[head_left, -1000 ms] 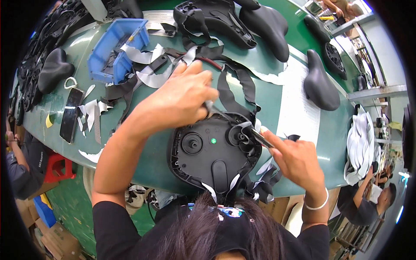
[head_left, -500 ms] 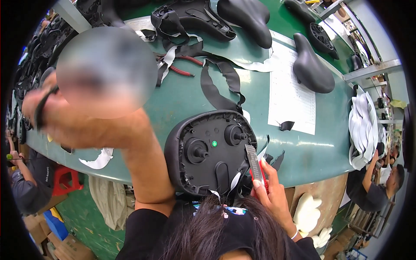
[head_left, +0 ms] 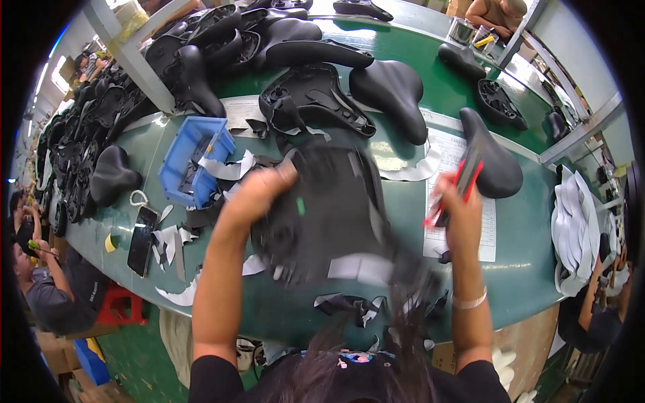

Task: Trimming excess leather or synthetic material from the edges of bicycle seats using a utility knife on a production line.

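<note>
I am gripping the top edge of the saddle base [head_left: 322, 215] with my left hand [head_left: 262, 188], fingers closed on it, forearm reaching up from the lower edge. The base is blurred, tilted above the green table [head_left: 524, 269]. My right hand [head_left: 457, 208], right of the base, is clamped on red-handled pliers [head_left: 460, 181], pointing up over a paper sheet [head_left: 463, 201]. Left of the base, a blue bin [head_left: 191, 164] is sitting on the table, holding dark and grey scraps; I cannot tell more. A phone [head_left: 141, 240] is lying below the bin.
</note>
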`<state>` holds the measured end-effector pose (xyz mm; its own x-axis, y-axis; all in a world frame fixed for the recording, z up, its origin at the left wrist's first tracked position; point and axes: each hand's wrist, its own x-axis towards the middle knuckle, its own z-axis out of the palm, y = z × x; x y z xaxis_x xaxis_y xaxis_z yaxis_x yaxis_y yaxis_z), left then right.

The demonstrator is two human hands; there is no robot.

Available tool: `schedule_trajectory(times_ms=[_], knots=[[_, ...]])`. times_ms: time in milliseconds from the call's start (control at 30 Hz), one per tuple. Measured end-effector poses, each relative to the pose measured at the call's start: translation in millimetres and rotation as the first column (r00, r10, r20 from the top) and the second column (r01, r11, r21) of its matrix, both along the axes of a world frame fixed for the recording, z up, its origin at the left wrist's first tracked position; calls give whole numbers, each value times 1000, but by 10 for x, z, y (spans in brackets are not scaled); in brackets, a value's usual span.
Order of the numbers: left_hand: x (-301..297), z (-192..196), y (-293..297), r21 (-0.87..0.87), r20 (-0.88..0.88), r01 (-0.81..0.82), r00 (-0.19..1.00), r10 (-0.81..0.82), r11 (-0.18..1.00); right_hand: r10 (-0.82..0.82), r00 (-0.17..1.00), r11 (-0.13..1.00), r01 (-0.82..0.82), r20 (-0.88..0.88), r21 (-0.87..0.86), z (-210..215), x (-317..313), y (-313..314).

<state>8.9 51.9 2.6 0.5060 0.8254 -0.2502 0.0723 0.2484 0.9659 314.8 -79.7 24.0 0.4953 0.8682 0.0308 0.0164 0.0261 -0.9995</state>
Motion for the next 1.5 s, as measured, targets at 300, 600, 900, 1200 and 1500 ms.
schedule_trajectory(times_ms=[300,600,900,1200,1500], knots=[[1179,-183,661,876,-175,-31,910,376,482,193,832,974,-98,-520,205,21,568,2208],[1562,-414,463,881,-336,118,837,431,458,126,986,962,-94,-112,258,442,1623,3865],[1510,-362,530,836,-427,162,793,435,524,-290,755,911,407,-588,73,-807,2937,4161],[1628,-388,507,874,-398,160,777,488,459,-383,889,900,420,-249,116,-389,2781,3789],[1440,-407,493,912,93,-217,935,341,348,27,349,925,-364,937,109,658,602,1359]])
